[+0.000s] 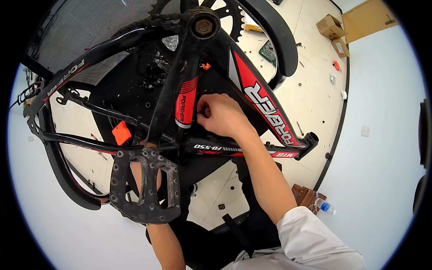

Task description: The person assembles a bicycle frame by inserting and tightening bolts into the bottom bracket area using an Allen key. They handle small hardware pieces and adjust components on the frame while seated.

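Observation:
A black bicycle frame with red and white panels lies upside down before me, its bottom bracket (204, 28) at the top. My right hand (221, 114) reaches over the lower tube (252, 152), close beside the red-banded seat tube (186, 101). Its fingers are curled closed, and what they hold, if anything, is hidden. A worn black platform pedal (172, 177) hangs at the lower left on its crank arm (173, 85). Behind this pedal is my left hand (136, 173); only patches of skin show through the openings, and its fingers are hidden.
An orange plastic piece (121, 132) sits left of the crank, and a smaller orange piece (206, 66) lies beyond the seat tube. Black mudguards (285, 54) curve at both sides. Small parts lie about the floor. Cardboard boxes (330, 27) stand far right; a bottle (325, 206) lies nearer.

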A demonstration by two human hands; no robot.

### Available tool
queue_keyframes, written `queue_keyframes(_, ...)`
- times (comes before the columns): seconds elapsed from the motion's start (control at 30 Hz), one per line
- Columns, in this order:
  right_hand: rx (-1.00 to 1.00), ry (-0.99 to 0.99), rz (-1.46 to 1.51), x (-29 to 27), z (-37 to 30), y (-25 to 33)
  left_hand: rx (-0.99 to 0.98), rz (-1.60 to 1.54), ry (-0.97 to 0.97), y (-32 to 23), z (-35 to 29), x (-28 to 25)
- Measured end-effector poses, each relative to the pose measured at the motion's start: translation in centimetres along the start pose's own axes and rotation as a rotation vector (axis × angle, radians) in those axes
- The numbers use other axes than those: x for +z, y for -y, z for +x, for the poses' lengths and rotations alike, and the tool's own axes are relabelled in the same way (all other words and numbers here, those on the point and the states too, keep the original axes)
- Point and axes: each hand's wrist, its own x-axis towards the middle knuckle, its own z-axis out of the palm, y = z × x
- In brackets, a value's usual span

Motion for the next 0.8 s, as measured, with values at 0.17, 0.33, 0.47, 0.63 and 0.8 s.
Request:
queue_keyframes(0.17,-0.029,-0.062,-0.040,0.6,0.0,0.1,-0.002,-0.003,0.000,-0.1,0.3,0.1)
queue_keyframes(0.33,-0.046,-0.084,-0.117,1.3,0.1,0.1,-0.002,-0.010,0.002,-0.2,0.7,0.4)
queue_keyframes(0.47,-0.053,-0.065,-0.168,1.2,0.3,0.1,0.007,-0.007,0.007,-0.4,0.8,0.5)
queue_keyframes(0.63,-0.050,-0.059,-0.140,0.9,0.2,-0.1,0.008,0.008,0.010,-0.4,0.8,0.3)
queue_keyframes(0.8,-0.061,-0.052,-0.138,0.8,0.0,-0.3,0.014,0.010,0.016,-0.7,0.9,0.3)
